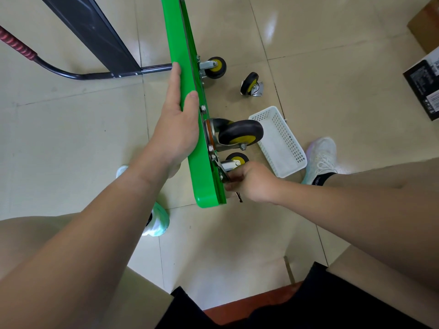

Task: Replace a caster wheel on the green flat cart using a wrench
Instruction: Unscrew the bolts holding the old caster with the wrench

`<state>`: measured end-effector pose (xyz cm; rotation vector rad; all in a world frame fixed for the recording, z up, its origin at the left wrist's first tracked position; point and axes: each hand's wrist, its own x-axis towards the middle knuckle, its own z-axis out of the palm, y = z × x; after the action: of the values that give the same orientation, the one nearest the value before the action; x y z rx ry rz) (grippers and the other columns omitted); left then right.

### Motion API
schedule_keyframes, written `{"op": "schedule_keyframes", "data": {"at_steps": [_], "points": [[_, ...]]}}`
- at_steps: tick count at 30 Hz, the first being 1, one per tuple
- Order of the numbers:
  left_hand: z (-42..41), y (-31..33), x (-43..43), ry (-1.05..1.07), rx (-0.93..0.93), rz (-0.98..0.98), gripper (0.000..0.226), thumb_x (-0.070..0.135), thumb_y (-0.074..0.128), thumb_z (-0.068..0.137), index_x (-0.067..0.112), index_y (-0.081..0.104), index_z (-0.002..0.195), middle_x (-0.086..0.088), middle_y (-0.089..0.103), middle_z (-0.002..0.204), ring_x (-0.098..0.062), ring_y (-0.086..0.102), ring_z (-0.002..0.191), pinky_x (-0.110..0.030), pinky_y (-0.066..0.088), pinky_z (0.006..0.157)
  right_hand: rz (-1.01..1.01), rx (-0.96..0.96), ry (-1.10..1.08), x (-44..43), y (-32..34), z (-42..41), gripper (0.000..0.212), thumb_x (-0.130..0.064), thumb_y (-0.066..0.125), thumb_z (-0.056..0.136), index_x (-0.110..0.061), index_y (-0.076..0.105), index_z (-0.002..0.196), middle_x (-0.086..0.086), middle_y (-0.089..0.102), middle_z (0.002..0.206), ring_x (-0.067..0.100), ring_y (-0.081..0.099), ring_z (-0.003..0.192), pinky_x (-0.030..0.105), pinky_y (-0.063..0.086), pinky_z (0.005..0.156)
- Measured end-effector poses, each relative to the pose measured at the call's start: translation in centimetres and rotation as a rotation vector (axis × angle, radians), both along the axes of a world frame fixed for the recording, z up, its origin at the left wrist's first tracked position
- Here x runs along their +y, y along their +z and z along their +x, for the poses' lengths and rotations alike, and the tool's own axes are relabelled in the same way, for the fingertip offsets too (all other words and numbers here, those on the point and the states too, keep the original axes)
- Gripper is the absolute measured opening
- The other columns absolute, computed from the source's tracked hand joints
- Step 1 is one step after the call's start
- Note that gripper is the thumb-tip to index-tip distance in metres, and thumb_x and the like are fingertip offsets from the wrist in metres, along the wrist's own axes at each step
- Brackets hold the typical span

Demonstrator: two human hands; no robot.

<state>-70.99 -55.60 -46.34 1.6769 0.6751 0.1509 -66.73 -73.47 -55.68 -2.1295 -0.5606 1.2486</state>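
The green flat cart [204,179] stands on its edge, wheels pointing right. My left hand [177,124] lies flat on its green deck, thumb over the rim, steadying it. Three black casters with yellow hubs are on the underside: a far one [215,67], a large middle one [240,134] and a near one [236,159]. My right hand [251,181] is closed around a metal wrench [238,197] at the near caster's mounting plate; only the wrench's end shows below my palm. A loose caster wheel [251,84] lies on the floor to the right.
A white perforated plastic basket [282,143] sits on the tiled floor right of the cart. My feet in light sneakers [322,157] flank the cart. The cart's black handle with a red grip [21,47] lies at the left. Boxes [425,74] stand at the far right.
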Motion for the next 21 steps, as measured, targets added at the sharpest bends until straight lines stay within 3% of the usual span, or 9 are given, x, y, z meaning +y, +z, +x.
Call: {"op": "schedule_keyframes", "data": {"at_steps": [2,4,9,13,16,18,21], "points": [[0.0,0.1,0.0,0.004,-0.001,0.004,0.065,0.038,0.034,0.106,0.048,0.004,0.163,0.021,0.041,0.157,-0.005,0.055,0.132,-0.040,0.045,0.115,-0.010,0.018,-0.046,0.6,-0.6,0.0,0.013,-0.017,0.080,0.085,-0.021,0.081,0.097,-0.001,0.076,0.090,0.019,0.069,0.088,0.031,0.055,0.089],[-0.1,0.2,0.0,0.002,-0.007,0.007,0.062,0.035,0.033,0.110,0.048,0.004,0.163,0.021,0.041,0.155,-0.002,0.058,0.125,-0.037,0.048,0.112,-0.014,0.019,-0.077,1.0,-0.9,-0.1,0.011,-0.015,0.081,0.083,-0.021,0.081,0.093,0.003,0.077,0.090,0.025,0.071,0.090,0.042,0.057,0.093],[0.1,0.2,-0.1,-0.003,-0.004,0.021,0.061,0.034,0.032,0.111,0.048,0.004,0.163,0.021,0.037,0.160,0.011,0.059,0.112,-0.027,0.049,0.102,-0.022,0.018,-0.097,0.1,0.0,0.0,0.017,-0.007,0.075,0.088,-0.009,0.079,0.104,0.001,0.067,0.086,0.013,0.055,0.084,0.018,0.043,0.073],[0.0,0.0,0.0,-0.003,-0.008,0.006,0.064,0.039,0.034,0.106,0.050,0.004,0.162,0.021,0.038,0.159,-0.001,0.056,0.128,-0.036,0.046,0.112,-0.063,0.013,-0.014,-1.5,1.1,-0.5,0.019,-0.020,0.074,0.090,-0.017,0.078,0.108,-0.004,0.071,0.089,0.010,0.057,0.081,0.025,0.044,0.078],[0.1,0.0,0.0,0.008,0.002,0.002,0.065,0.040,0.034,0.105,0.051,0.005,0.162,0.023,0.040,0.157,-0.003,0.054,0.132,-0.038,0.046,0.114,-0.039,0.061,-0.052,-2.5,1.9,-1.2,0.017,-0.023,0.074,0.091,-0.020,0.079,0.106,0.001,0.076,0.093,0.010,0.063,0.079,0.022,0.048,0.074],[0.1,0.0,0.0,0.019,0.003,0.012,0.063,0.037,0.034,0.107,0.049,0.005,0.162,0.024,0.040,0.156,0.000,0.054,0.131,-0.037,0.044,0.115,-0.007,0.108,-0.083,-2.9,2.4,-1.8,0.012,-0.022,0.074,0.090,-0.020,0.080,0.101,0.003,0.077,0.085,0.007,0.063,0.070,0.015,0.047,0.064],[0.1,-0.1,0.0,0.013,-0.003,0.008,0.064,0.036,0.033,0.107,0.049,0.005,0.162,0.022,0.040,0.159,-0.003,0.053,0.134,-0.038,0.043,0.117,0.031,0.148,-0.134,-3.1,3.0,-2.2,0.009,-0.021,0.074,0.091,-0.025,0.077,0.083,-0.008,0.069,0.061,0.001,0.060,0.053,0.010,0.042,0.053]]}}
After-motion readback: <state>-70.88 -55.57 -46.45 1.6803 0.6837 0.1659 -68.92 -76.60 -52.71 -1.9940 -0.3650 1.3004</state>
